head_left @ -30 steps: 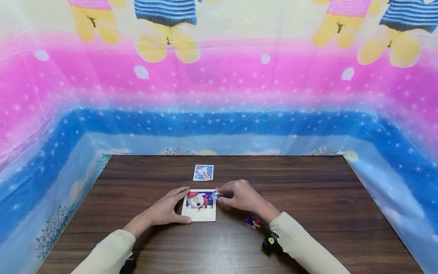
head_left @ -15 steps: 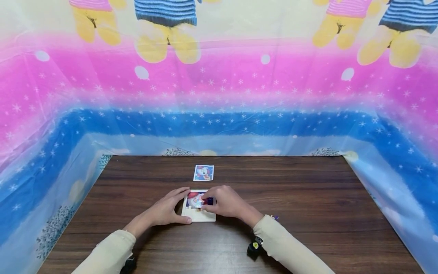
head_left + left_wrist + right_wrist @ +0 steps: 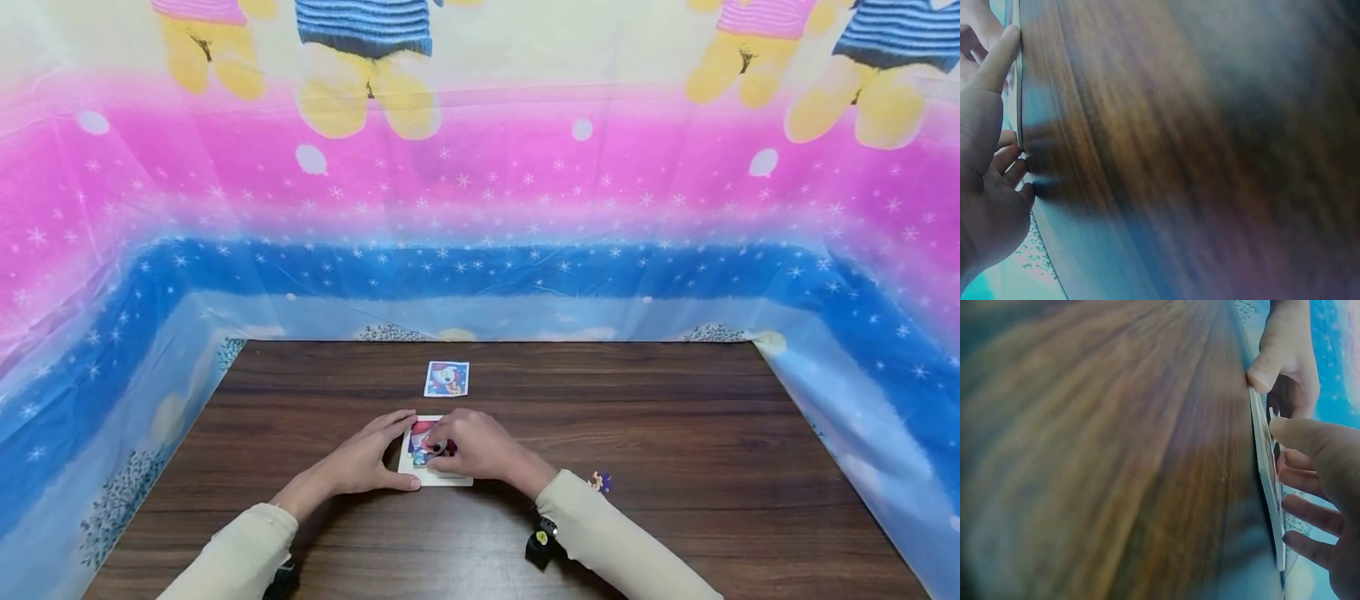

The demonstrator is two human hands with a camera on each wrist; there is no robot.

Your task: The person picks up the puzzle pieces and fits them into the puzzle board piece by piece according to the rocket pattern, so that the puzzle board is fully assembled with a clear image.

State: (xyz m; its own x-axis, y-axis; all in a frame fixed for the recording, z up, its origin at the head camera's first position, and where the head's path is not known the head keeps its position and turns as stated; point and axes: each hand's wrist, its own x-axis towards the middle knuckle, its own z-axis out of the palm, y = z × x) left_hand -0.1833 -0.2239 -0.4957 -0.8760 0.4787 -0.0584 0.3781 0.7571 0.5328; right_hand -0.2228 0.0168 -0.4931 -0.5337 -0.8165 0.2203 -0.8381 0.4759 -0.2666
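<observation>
A small square jigsaw puzzle board (image 3: 450, 481) with a white border lies on the table, part of its picture filled in. My left hand (image 3: 360, 454) holds its left side, thumb at the near corner and fingers at the far one. Over the board, my right hand (image 3: 480, 446) pinches a small blue-and-white puzzle piece (image 3: 420, 457) between thumb and fingers, low at the picture's near left part. In the right wrist view, the piece (image 3: 1272, 414) stands tilted against the board (image 3: 1262, 450) under the thumb. The right hand hides much of the picture.
A small picture card (image 3: 447, 379) of the same design lies beyond the board. Loose puzzle pieces (image 3: 600, 482) lie beside the right sleeve (image 3: 600, 521). A printed cloth (image 3: 517, 275) surrounds the brown wooden table (image 3: 675, 400) at the back and sides.
My right hand has carried the puzzle piece from the board's right edge leftward over the picture, then slightly nearer. The left hand has stayed in place.
</observation>
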